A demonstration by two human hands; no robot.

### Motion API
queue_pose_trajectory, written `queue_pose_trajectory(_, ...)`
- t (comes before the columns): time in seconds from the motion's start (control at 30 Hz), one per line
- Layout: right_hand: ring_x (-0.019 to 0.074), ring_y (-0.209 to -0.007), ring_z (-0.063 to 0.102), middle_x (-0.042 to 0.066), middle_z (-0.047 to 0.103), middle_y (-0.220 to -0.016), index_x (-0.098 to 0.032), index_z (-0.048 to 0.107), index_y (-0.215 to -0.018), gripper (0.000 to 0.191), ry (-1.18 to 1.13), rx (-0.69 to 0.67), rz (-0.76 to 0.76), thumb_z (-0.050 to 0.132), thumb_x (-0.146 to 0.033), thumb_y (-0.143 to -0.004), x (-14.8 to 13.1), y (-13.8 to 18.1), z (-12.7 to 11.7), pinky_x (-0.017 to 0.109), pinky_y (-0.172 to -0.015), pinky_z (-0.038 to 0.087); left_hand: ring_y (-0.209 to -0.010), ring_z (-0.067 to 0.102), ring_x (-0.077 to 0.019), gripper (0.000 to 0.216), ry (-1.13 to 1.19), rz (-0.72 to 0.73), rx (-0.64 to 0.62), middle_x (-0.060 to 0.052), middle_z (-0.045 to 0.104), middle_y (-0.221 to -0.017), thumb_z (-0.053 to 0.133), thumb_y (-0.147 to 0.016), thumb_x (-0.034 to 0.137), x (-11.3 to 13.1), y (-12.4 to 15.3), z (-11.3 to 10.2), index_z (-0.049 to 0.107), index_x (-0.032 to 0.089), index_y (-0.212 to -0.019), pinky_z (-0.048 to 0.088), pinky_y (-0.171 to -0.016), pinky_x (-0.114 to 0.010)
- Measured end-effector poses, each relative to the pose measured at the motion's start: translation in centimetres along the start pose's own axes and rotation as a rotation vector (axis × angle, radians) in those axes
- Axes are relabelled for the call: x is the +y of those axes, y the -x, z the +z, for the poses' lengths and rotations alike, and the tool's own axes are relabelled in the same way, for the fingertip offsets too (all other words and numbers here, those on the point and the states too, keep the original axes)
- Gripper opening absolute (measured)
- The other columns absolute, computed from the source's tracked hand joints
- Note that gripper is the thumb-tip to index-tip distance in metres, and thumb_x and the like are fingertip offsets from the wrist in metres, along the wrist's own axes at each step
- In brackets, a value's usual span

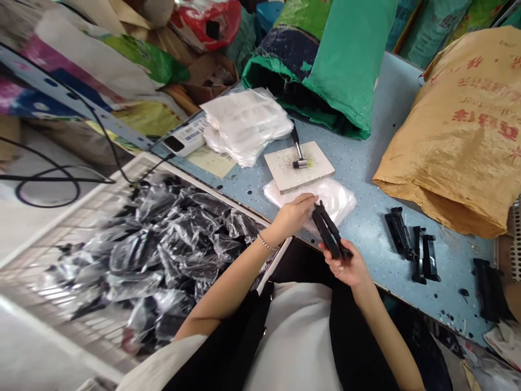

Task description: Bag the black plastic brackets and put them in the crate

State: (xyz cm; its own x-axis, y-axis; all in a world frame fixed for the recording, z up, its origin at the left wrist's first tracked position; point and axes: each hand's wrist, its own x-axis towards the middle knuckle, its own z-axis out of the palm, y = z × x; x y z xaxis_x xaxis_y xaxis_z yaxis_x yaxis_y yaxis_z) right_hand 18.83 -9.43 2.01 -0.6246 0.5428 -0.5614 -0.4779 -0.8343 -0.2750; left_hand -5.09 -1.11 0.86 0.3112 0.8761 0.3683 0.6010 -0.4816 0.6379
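My right hand (pixel 345 267) is closed round the lower end of a long black plastic part (pixel 329 231), holding it tilted above the table's near edge. My left hand (pixel 293 214) rests on a small pile of clear plastic bags (pixel 337 196), its fingers curled at the top bag right beside the black part; whether it grips a bag I cannot tell for sure. Behind the bags a white square board (pixel 309 165) carries a small hammer (pixel 299 155).
Several more black parts (pixel 411 244) lie to the right on the blue table (pixel 374 163). A bigger stack of clear bags (pixel 244 125), a green sack (pixel 325 60) and a brown sack (pixel 459 136) stand behind. A wire crate (pixel 81 212) of bagged black parts is at the left.
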Motion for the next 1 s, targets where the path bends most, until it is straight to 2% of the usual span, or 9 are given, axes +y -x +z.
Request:
queue_pose_trajectory(0.17, 0.005, -0.044, 0.035, -0.003, 0.059, -0.07, -0.011, 0.065, -0.11, 0.046, -0.041, -0.211, 0.031, 0.055, -0.054, -0.096, -1.1, -2.2, -0.6, 0.013, -0.036, 0.036, -0.117, 0.071, -0.0228, 0.055, -0.124, 0.257, -0.105, -0.015, 0.057, -0.151, 0.037, -0.101, 0.007, 3.2, 2.3, -1.9, 0.043, 0.019, -0.155, 0.06, -0.103, -0.039)
queue_pose_trajectory(0.3, 0.0123, -0.061, 0.057, 0.002, 0.063, -0.079, -0.019, 0.065, -0.098, 0.042, 0.527, 0.163, -0.353, 0.054, -0.059, -0.095, -0.7, -2.4, 0.7, 0.023, -0.055, 0.055, -0.122, 0.068, -0.0204, 0.052, 0.028, 0.414, -0.275, -0.009, 0.06, -0.149, 0.038, -0.104, 0.012, 6.5, 4.3, -1.5, 0.043, 0.024, -0.154, 0.056, -0.109, -0.035)
queue_pose_trajectory(0.37, 0.0216, -0.095, 0.066, 0.007, 0.067, -0.103, -0.021, 0.066, -0.112, 0.039, 0.86, 0.375, -0.503, 0.061, -0.055, -0.091, 0.1, -1.8, 2.0, 0.035, -0.085, 0.061, -0.128, 0.065, -0.0218, 0.054, 0.089, 0.37, -0.3, -0.011, 0.059, -0.149, 0.041, -0.102, 0.012, 7.1, 4.9, -0.9, 0.042, 0.022, -0.155, 0.055, -0.112, -0.036)
queue_pose_trajectory(0.43, 0.0279, -0.121, 0.059, 0.011, 0.062, -0.125, -0.023, 0.06, -0.131, 0.051, 1.125, 0.437, -0.56, 0.069, -0.048, -0.087, 1.1, -0.8, 3.3, 0.045, -0.103, 0.054, -0.135, 0.06, -0.0267, 0.058, 0.128, 0.306, -0.241, -0.019, 0.056, -0.149, 0.049, -0.098, 0.017, 7.0, 5.3, -0.5, 0.039, 0.016, -0.155, 0.054, -0.112, -0.041)
queue_pose_trajectory(0.57, 0.0271, -0.13, 0.058, 0.013, 0.052, -0.146, -0.028, 0.04, -0.156, 0.074, 1.27, 0.161, -0.547, 0.069, -0.041, -0.089, 1.8, 1.4, 5.2, 0.047, -0.108, 0.053, -0.124, 0.066, -0.0258, 0.046, 0.104, 0.215, -0.046, -0.018, 0.067, -0.133, 0.056, -0.098, 0.022, 6.9, 6.5, -2.4, 0.052, 0.018, -0.143, 0.057, -0.108, -0.045)
queue_pose_trajectory(0.67, 0.0257, -0.119, 0.067, 0.011, 0.063, -0.141, -0.03, 0.053, -0.149, 0.057, 1.146, -0.012, -0.41, 0.067, -0.04, -0.093, 1.3, 2.1, 5.6, 0.045, -0.105, 0.056, -0.118, 0.069, -0.0208, 0.036, 0.031, 0.049, 0.034, -0.012, 0.072, -0.125, 0.056, -0.099, 0.023, 6.9, 8.9, -6.6, 0.06, 0.022, -0.135, 0.056, -0.109, -0.04)
queue_pose_trajectory(0.8, 0.0243, -0.105, 0.072, 0.009, 0.075, -0.121, -0.028, 0.073, -0.124, 0.036, 1.091, 0.242, -0.409, 0.071, -0.044, -0.092, 0.5, 1.6, 3.9, 0.041, -0.099, 0.059, -0.117, 0.069, -0.0243, 0.032, -0.178, -0.483, 0.12, -0.01, 0.072, -0.128, 0.06, -0.098, 0.032, 1.9, 14.0, -13.8, 0.068, 0.023, -0.127, 0.056, -0.108, -0.042)
queue_pose_trajectory(0.93, 0.0257, -0.103, 0.074, 0.009, 0.077, -0.115, -0.024, 0.074, -0.119, 0.042, 1.02, 0.416, -0.399, 0.076, -0.05, -0.086, 0.9, 0.9, 0.9, 0.04, -0.094, 0.061, -0.118, 0.067, -0.0342, 0.028, -0.429, -1.066, 0.188, -0.015, 0.073, -0.12, 0.07, -0.087, 0.025, -9.5, 18.3, -21.6, 0.072, 0.013, -0.112, 0.049, -0.111, -0.048)
queue_pose_trajectory(1.0, 0.0268, -0.101, 0.075, 0.009, 0.078, -0.112, -0.023, 0.075, -0.115, 0.043, 1.002, 0.447, -0.389, 0.077, -0.052, -0.083, 1.5, 0.8, 0.3, 0.041, -0.093, 0.062, -0.128, 0.061, -0.0367, 0.043, -0.442, -1.247, 0.277, -0.019, 0.069, -0.128, 0.076, -0.08, 0.021, -14.7, 19.1, -24.4, 0.067, 0.008, -0.12, 0.044, -0.114, -0.047)
